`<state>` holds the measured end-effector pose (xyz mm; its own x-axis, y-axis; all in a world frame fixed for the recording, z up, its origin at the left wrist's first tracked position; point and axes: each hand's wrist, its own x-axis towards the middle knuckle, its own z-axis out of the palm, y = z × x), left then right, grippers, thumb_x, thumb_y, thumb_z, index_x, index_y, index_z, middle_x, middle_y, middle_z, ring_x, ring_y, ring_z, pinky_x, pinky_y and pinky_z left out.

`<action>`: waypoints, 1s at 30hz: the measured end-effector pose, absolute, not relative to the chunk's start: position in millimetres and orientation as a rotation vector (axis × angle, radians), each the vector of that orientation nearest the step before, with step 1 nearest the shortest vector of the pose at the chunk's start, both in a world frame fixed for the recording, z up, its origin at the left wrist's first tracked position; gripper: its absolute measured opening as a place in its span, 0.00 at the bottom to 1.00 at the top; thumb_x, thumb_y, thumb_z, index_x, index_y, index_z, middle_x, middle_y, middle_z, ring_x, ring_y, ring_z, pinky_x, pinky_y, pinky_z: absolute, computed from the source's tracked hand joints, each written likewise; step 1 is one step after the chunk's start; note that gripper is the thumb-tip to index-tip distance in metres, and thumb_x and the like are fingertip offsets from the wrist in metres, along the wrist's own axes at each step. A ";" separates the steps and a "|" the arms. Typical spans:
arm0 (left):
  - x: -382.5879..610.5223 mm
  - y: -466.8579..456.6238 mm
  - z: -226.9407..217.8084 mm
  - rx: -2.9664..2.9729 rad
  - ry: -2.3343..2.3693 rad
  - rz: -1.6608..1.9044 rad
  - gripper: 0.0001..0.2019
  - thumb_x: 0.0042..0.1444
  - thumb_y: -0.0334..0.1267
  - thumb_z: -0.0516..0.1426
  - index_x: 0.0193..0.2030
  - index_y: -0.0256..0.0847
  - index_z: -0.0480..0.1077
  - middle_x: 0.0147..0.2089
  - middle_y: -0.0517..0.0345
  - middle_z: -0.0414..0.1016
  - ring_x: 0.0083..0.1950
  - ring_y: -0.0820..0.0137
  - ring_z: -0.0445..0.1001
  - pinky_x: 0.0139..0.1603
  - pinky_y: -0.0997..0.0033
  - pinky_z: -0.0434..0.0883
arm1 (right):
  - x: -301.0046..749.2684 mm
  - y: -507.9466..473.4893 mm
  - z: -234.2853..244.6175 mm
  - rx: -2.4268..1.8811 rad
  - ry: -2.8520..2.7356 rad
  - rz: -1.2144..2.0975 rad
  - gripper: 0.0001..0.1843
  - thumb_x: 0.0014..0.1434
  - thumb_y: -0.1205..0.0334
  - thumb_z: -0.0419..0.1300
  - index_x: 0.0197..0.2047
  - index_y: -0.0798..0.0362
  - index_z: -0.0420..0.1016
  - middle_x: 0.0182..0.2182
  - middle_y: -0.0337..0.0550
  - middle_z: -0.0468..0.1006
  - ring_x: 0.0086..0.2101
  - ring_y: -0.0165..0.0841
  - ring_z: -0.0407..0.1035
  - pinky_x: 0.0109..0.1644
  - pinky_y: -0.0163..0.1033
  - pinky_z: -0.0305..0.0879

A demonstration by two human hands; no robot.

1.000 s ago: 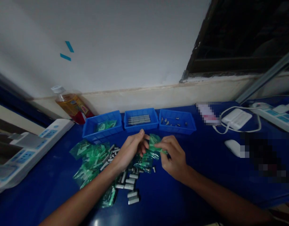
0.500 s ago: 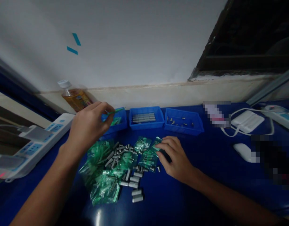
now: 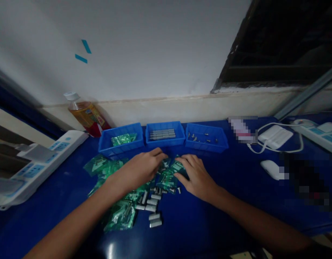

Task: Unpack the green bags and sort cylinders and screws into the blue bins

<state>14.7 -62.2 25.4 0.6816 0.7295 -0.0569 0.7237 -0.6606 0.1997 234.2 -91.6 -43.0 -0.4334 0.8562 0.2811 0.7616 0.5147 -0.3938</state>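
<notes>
Near the middle of the desk, my left hand point(image 3: 147, 165) reaches down with bent fingers closed at a small green plastic bag point(image 3: 165, 164), which its fingertips partly hide. My right hand point(image 3: 197, 178) has thumb and fingers closed about the edge of another green plastic bag of small metal parts point(image 3: 178, 166). Just below lies a third green bag with screws point(image 3: 166, 180). A pile of green bags point(image 3: 120, 212) spreads under and beside my left forearm. Loose metal standoffs point(image 3: 152, 202) and a single screw point(image 3: 179, 190) lie nearby.
Along the wall stand three blue bins: one with green bags point(image 3: 101, 146), one with metal rods point(image 3: 166, 142), one with small screws point(image 3: 206, 144). A drink bottle point(image 3: 86, 115) and power strip point(image 3: 39, 163) are left; a white charger point(image 3: 275, 136) and mouse point(image 3: 271, 169) are right.
My left hand has moved from above the left bin, where it held a green bag, down and right to the bags near my right hand. My right hand stays at its bag.
</notes>
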 end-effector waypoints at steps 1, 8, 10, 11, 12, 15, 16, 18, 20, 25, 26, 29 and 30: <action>17.4 -63.2 20.2 2.680 1.173 -0.005 0.18 0.62 0.31 0.47 0.57 0.43 0.63 0.54 0.51 0.68 0.44 0.68 0.74 0.44 0.70 0.69 | 234.1 -92.0 -42.5 -1.321 -2.318 0.290 0.18 0.59 0.58 0.58 0.52 0.53 0.67 0.47 0.51 0.69 0.48 0.43 0.62 0.49 0.50 0.61; 12.3 -47.8 -0.1 2.609 1.365 -0.060 0.21 0.60 0.35 0.50 0.60 0.39 0.59 0.51 0.47 0.72 0.44 0.61 0.75 0.39 0.67 0.69 | 235.4 -91.0 -43.4 -1.267 -2.333 0.306 0.15 0.59 0.59 0.58 0.49 0.53 0.70 0.48 0.51 0.70 0.53 0.44 0.59 0.53 0.52 0.60; 11.1 -44.1 -0.7 2.557 1.384 -0.060 0.20 0.59 0.38 0.51 0.59 0.39 0.61 0.45 0.49 0.75 0.43 0.61 0.75 0.39 0.67 0.68 | 235.6 -90.7 -45.8 -1.246 -2.326 0.325 0.14 0.59 0.60 0.58 0.48 0.52 0.71 0.49 0.51 0.70 0.56 0.45 0.56 0.55 0.54 0.58; 10.9 -43.4 0.1 2.537 1.388 -0.070 0.18 0.59 0.39 0.52 0.56 0.41 0.63 0.42 0.51 0.76 0.41 0.62 0.76 0.38 0.68 0.68 | 235.2 -90.7 -46.8 -1.232 -2.313 0.332 0.13 0.59 0.60 0.58 0.48 0.52 0.71 0.49 0.51 0.71 0.57 0.45 0.55 0.55 0.54 0.58; 11.2 -43.7 1.8 2.523 1.397 -0.077 0.15 0.59 0.39 0.53 0.53 0.42 0.66 0.40 0.53 0.77 0.40 0.62 0.76 0.37 0.68 0.67 | 234.5 -90.9 -47.4 -1.213 -2.290 0.338 0.13 0.59 0.61 0.58 0.47 0.52 0.72 0.49 0.51 0.71 0.58 0.46 0.53 0.56 0.55 0.57; 15.1 -51.1 11.4 2.540 1.472 0.016 0.09 0.57 0.39 0.54 0.44 0.44 0.68 0.35 0.57 0.77 0.35 0.64 0.75 0.33 0.69 0.67 | 230.1 -92.2 -44.2 -1.158 -2.134 0.387 0.08 0.59 0.61 0.57 0.42 0.52 0.74 0.45 0.49 0.72 0.55 0.44 0.57 0.56 0.53 0.56; 17.4 -55.5 15.2 2.558 1.497 0.121 0.08 0.57 0.39 0.54 0.43 0.43 0.68 0.34 0.58 0.76 0.34 0.64 0.75 0.33 0.69 0.67 | 228.2 -92.7 -41.5 -1.150 -2.059 0.439 0.08 0.59 0.61 0.57 0.39 0.52 0.75 0.42 0.48 0.73 0.51 0.43 0.60 0.55 0.52 0.57; 23.2 -65.9 21.6 2.582 1.494 0.444 0.06 0.59 0.38 0.53 0.41 0.41 0.67 0.36 0.57 0.75 0.35 0.67 0.74 0.34 0.69 0.67 | 224.3 -93.5 -34.6 -1.143 -1.890 0.650 0.10 0.61 0.58 0.54 0.36 0.53 0.74 0.36 0.46 0.74 0.42 0.38 0.66 0.49 0.48 0.61; 29.0 -75.6 23.8 2.594 1.370 0.772 0.05 0.61 0.36 0.52 0.41 0.40 0.66 0.37 0.56 0.74 0.37 0.69 0.74 0.37 0.70 0.69 | 221.4 -93.9 -28.0 -1.111 -1.651 0.969 0.16 0.62 0.52 0.51 0.35 0.53 0.74 0.31 0.44 0.74 0.35 0.35 0.67 0.42 0.43 0.63; 38.4 -85.1 15.6 2.616 0.976 1.068 0.06 0.62 0.30 0.50 0.42 0.38 0.67 0.38 0.55 0.73 0.40 0.72 0.73 0.40 0.72 0.70 | 222.2 -92.1 -20.8 -0.917 -1.059 1.542 0.18 0.51 0.51 0.63 0.42 0.53 0.73 0.27 0.39 0.72 0.29 0.30 0.65 0.33 0.36 0.60; 39.2 -84.8 13.9 2.586 0.948 1.068 0.07 0.61 0.29 0.50 0.42 0.38 0.67 0.38 0.55 0.74 0.39 0.72 0.73 0.40 0.72 0.70 | 223.9 -91.0 -20.9 -0.909 -1.017 1.559 0.19 0.48 0.54 0.66 0.41 0.53 0.73 0.27 0.38 0.71 0.28 0.29 0.64 0.32 0.35 0.59; 41.0 -82.4 9.9 2.371 0.982 0.999 0.06 0.60 0.31 0.51 0.41 0.38 0.68 0.37 0.55 0.75 0.37 0.72 0.74 0.37 0.72 0.71 | 230.9 -87.5 -21.9 -0.951 -1.030 1.451 0.15 0.46 0.56 0.68 0.35 0.54 0.71 0.25 0.37 0.71 0.26 0.28 0.63 0.30 0.33 0.57; 41.9 -81.5 8.2 2.262 1.000 0.977 0.06 0.60 0.33 0.52 0.41 0.38 0.68 0.37 0.55 0.75 0.37 0.72 0.74 0.36 0.72 0.71 | 233.3 -86.8 -22.2 -0.974 -1.069 1.376 0.14 0.46 0.56 0.67 0.32 0.54 0.70 0.24 0.36 0.70 0.25 0.27 0.62 0.29 0.33 0.57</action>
<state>41.9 -81.5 8.2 0.4787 0.7739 0.4146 0.4331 -0.6189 0.6552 233.3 -86.8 -22.2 -0.0764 0.9970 0.0123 -0.2584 -0.0079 -0.9660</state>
